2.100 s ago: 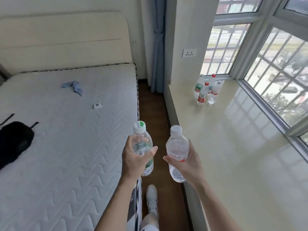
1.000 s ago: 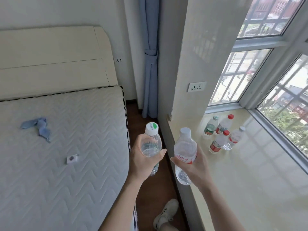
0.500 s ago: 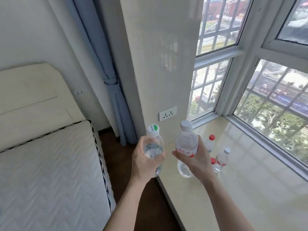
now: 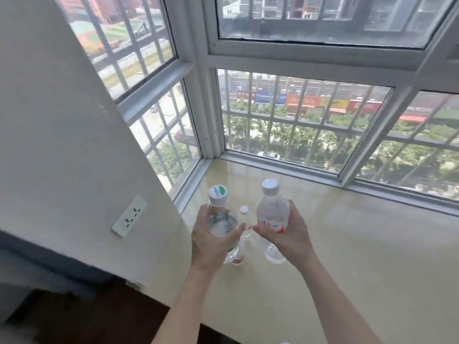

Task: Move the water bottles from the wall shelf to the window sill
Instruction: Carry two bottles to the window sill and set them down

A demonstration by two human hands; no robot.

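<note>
**Two bottles in hand over the window sill**

The left hand (image 4: pixel 211 244) has fingers and thumb curled round the middle of the green-capped bottle (image 4: pixel 219 217). The cap and shoulder stand clear above the fingers, and the base shows below the palm.

The right hand (image 4: pixel 288 237) grips the red-labelled bottle (image 4: pixel 272 209) at label height, with the thumb across the front and the fingers behind. Its white cap rises above the hand and its clear base shows below.

Both bottles are near upright. Their long axes run roughly vertical, with the caps up and leaning slightly toward the window (image 4: pixel 298 120). They are side by side and apart, over the near-left part of the window sill (image 4: pixel 360 239). Whether either base touches the sill cannot be told.

Between them a third bottle (image 4: pixel 244 212) (white cap, partly hidden by the left thumb) stands upright on the sill. A wall socket (image 4: pixel 129 217) sits on the side wall to the left.
</note>
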